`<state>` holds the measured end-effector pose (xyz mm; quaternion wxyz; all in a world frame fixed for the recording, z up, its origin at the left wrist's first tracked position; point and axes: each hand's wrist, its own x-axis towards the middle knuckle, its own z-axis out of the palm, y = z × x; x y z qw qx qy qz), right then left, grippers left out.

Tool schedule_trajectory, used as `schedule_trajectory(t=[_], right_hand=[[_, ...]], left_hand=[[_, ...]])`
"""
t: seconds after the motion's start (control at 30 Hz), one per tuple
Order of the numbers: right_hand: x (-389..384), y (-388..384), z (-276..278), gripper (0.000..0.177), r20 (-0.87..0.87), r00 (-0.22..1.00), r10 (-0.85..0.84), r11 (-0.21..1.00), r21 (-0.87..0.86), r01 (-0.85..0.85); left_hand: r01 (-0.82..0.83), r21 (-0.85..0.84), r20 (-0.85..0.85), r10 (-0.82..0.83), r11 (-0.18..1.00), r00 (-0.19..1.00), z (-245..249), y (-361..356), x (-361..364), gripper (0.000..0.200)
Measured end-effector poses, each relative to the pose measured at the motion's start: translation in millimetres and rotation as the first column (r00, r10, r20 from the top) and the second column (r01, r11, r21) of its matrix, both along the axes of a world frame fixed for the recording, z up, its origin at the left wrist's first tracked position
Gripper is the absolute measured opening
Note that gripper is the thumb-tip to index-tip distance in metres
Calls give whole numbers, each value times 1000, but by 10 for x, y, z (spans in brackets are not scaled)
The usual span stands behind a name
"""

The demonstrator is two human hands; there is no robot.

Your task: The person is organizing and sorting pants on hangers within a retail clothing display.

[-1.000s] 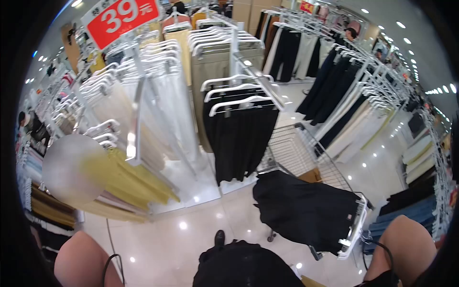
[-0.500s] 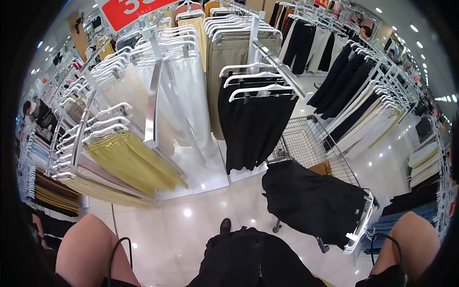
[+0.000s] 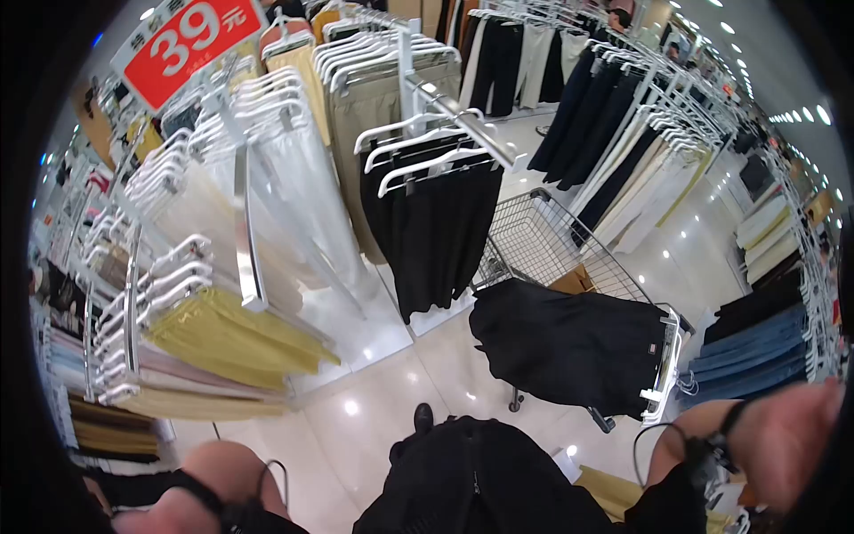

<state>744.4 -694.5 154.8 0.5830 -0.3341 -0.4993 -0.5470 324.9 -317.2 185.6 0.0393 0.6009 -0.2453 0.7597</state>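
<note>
My left hand (image 3: pixel 169 513) is at the lower left, smeared and partly cut off, with a dark band around the wrist. At the right edge my right hand (image 3: pixel 787 440) is raised and blurred; its fingers are mostly lost in the dark rim. I see nothing held in either. A black skirt (image 3: pixel 565 343) on a white hanger (image 3: pixel 663 374) lies across the near end of a wire shopping cart (image 3: pixel 614 262). The skirt is closest to my right hand. A yellow-green garment (image 3: pixel 614 494) shows low by my right arm.
Black bottoms (image 3: pixel 436 231) hang from the rack arm (image 3: pixel 471 129) ahead. Yellow pants (image 3: pixel 236 338) and white skirts (image 3: pixel 307 196) hang on the left. A brown cardboard piece (image 3: pixel 574 280) is in the cart. Blue jeans (image 3: pixel 756 351) hang at right. A red sale sign (image 3: pixel 187 44) tops the rack.
Both hands have come into view at the lower corners, where mostly bare arms showed before. The racks and the cart have shifted left in view as my head turned right.
</note>
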Motion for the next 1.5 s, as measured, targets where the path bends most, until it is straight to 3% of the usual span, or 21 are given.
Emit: schedule_trajectory(t=[0.03, 0.07, 0.1, 0.13, 0.17, 0.23, 0.3, 0.4, 0.47, 0.5, 0.57, 0.7, 0.77, 0.8, 0.83, 0.87, 0.93, 1.1, 1.2, 1.33, 1.5], right_hand=[[-194, 527, -38, 50, -51, 993, -108, 945, -314, 86], [-178, 549, -499, 37, -295, 889, -349, 865, -467, 184], [-246, 700, -619, 20, -408, 861, -304, 779, -627, -22], [-235, 630, -1001, 16, -544, 739, -398, 716, -687, -120], [-180, 494, -1422, 18, -479, 695, -536, 631, -774, -47], [-418, 227, -2145, 10, -694, 363, -621, 684, -707, -182], [-640, -22, -2627, 10, -722, 249, -645, 699, -690, -188], [-769, -310, -2696, 12, -646, 133, -751, 627, -762, -162], [-722, -536, -2786, 16, -584, 114, -804, 588, -809, 3], [-706, -625, -2776, 16, -583, 98, -806, 587, -810, 6], [-565, -763, -2719, 20, -555, -7, -832, 554, -831, 61], [-281, -929, -2635, 24, -474, -87, -876, 469, -880, 71], [-142, -940, -2633, 28, -415, -112, -903, 412, -910, 49], [-56, -926, -2655, 32, -319, -119, -940, 315, -948, 52], [10, -924, -2696, 35, -219, -124, -968, 214, -975, 56], [94, -934, -2792, 35, -222, -125, -967, 217, -975, 55], [267, -957, -2968, 45, -95, -194, -976, 93, -995, 19], [507, -962, -3058, 57, -55, -257, -965, 92, -987, -134], [510, -966, -3022, 55, 17, -251, -968, 2, -997, -75], [519, -963, -2982, 53, 28, -254, -967, -8, -997, -80], [507, -916, -2998, 55, 115, -116, -987, -104, -990, -93]], left_hand=[[-83, -258, -149, 46, 962, 988, -365, 179, 44, 26], [-191, -479, -310, 39, 857, 950, -755, 355, 103, 24], [-322, -640, -466, -19, 698, 885, -1110, 474, 228, 23], [-389, -755, -560, -211, 527, 801, -1433, 507, 395, 19], [-426, -855, -517, -414, 295, 749, -1857, 517, 463, 12], [-492, -866, -435, -620, 90, 652, -2773, 524, 551, 11], [-564, -825, -400, -722, 17, 564, -3425, 447, 621, 14], [-616, -788, -336, -849, 16, 407, -3442, 360, 958, 13], [-606, -583, -728, -680, 542, 92, -3246, 423, 1247, 10], [-602, -579, -727, -682, 550, 77, -3113, 441, 1404, 10], [-436, -522, -824, -565, 734, 36, -2812, 484, 1768, 8], [-354, -531, -840, -533, 770, 98, -2387, 275, 2256, 8], [-334, -620, -782, -597, 710, 180, -2322, 50, 2382, 8], [-328, -650, -757, -621, 685, 203, -2389, -66, 2422, 9], [-330, -645, -761, -618, 689, 198, -2445, -141, 2418, 9], [-348, -636, -761, -633, 688, 139, -2504, -210, 2394, 9], [-381, -605, -758, -652, 699, 9, -2590, -273, 2322, 10], [-497, -503, -805, -593, 707, -28, -2859, -102, 2042, 12], [-671, -488, -776, -630, 559, 39, -2957, -45, 1931, 14], [-672, -483, -780, -624, 561, 39, -2956, -184, 2025, 14], [-559, -513, -796, -605, 651, 25, -2917, -471, 2314, 14]])
